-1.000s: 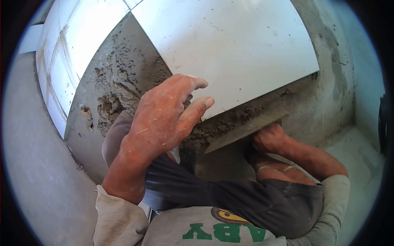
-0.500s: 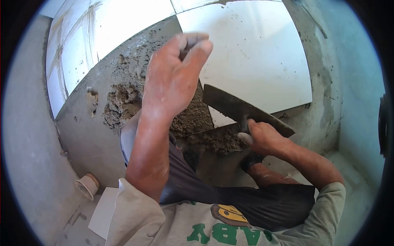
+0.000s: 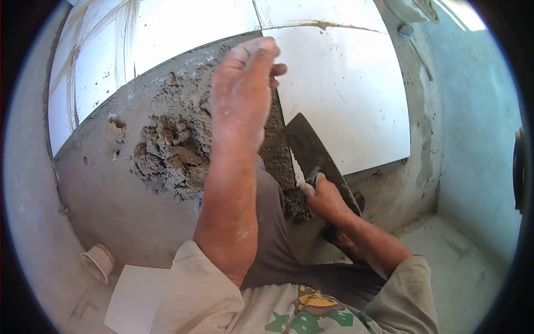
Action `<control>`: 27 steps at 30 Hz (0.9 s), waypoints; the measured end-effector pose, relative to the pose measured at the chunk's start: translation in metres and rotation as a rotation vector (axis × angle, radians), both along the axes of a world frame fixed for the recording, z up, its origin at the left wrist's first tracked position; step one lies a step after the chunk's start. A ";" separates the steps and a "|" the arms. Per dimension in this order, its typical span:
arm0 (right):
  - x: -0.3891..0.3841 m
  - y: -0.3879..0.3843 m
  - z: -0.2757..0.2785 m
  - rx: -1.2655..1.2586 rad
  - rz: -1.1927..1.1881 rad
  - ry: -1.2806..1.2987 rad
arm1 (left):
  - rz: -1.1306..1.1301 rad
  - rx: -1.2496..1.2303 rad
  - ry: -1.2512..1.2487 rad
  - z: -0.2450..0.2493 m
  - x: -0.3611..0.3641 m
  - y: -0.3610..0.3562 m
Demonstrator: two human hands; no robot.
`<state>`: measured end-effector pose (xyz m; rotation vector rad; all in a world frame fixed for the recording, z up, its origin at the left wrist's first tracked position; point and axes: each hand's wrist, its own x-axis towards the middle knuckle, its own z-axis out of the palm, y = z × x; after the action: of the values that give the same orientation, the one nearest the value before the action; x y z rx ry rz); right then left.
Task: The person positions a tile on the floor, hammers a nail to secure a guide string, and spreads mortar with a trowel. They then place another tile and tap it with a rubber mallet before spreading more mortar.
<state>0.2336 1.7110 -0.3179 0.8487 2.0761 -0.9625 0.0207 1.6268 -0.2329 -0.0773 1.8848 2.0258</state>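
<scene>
My right hand point(image 3: 327, 197) is wrapped round the handle of a long flat steel trowel point(image 3: 322, 150). The trowel blade slants over the near left corner of a large white tile point(image 3: 347, 100). My left hand point(image 3: 245, 78) is raised in front of that tile's left edge, fingers partly curled but apart, and I see nothing held in them. Beside the tile, a strip of spread grey mortar point(image 3: 276, 145) runs along its left edge. A rough heap of mortar point(image 3: 172, 153) lies farther left, partly behind my left forearm.
More white tiles point(image 3: 189, 28) with mortar smears lie across the far left. A small pot-like container point(image 3: 99, 261) lies tipped at lower left, near a loose white tile piece point(image 3: 136, 298). Walls rise on both sides. A thin rod point(image 3: 420, 55) lies at the far right.
The trowel has swung to a steeper slant and moved left with my right hand. My left hand has turned, its fingers shifting slightly up and left. The whole view has also shifted.
</scene>
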 end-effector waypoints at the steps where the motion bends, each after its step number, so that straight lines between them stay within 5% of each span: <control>1: 0.000 -0.002 0.000 0.008 0.009 0.009 | -0.023 0.001 -0.014 0.001 0.002 0.001; 4: -0.019 -0.003 0.003 0.051 0.051 0.026 | -0.180 -0.201 -0.003 0.004 0.009 0.009; 6: -0.038 0.002 -0.002 0.105 -0.003 0.183 | -0.314 -0.346 0.226 0.007 0.023 0.016; 10: -0.089 0.016 -0.027 0.007 -0.078 0.738 | -0.357 -0.095 0.345 0.014 0.069 0.037; 13: -0.161 0.010 -0.026 0.228 0.046 0.328 | -0.336 0.045 0.410 0.027 0.084 0.027; 19: -0.240 0.007 -0.042 0.340 0.110 0.290 | -0.074 0.085 0.418 0.026 0.065 -0.014; 22: -0.249 -0.010 0.029 0.185 0.134 0.152 | 0.068 0.242 0.239 0.021 0.037 -0.048; 24: -0.261 0.005 -0.035 0.266 0.244 0.259 | 0.237 0.342 0.017 0.032 0.021 -0.075; 27: -0.278 -0.006 -0.050 0.403 0.214 0.190 | 0.392 0.275 -0.011 0.033 0.005 -0.102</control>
<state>-0.0446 1.7048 -0.3683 0.7306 2.5161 -0.5340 0.0257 1.5244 -0.1998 -0.4126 1.6639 2.5171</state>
